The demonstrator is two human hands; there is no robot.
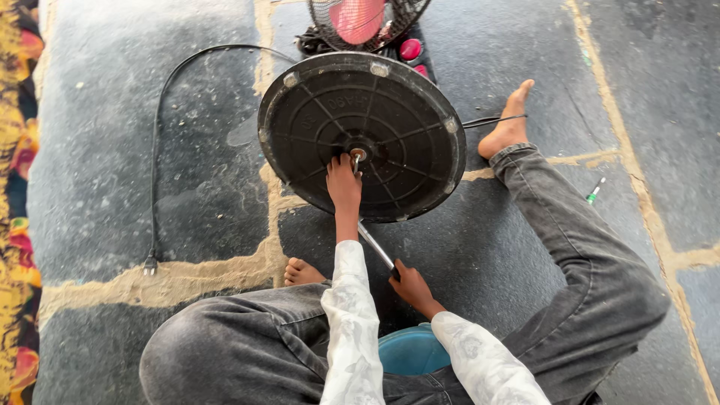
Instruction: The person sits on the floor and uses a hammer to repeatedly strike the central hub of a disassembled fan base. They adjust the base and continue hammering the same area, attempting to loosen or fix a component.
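A: why's the base [362, 146] tipped on edge?
B: puts its hub up front. Left hand [343, 182] pinches the centre there, right hand [411, 285] fists the tool [375, 246] low, for leverage I'd guess

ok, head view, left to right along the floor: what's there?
Patterned cloth → plug on the black cord → round black fan base, left hand at its hub → bare foot → small green-tipped tool.
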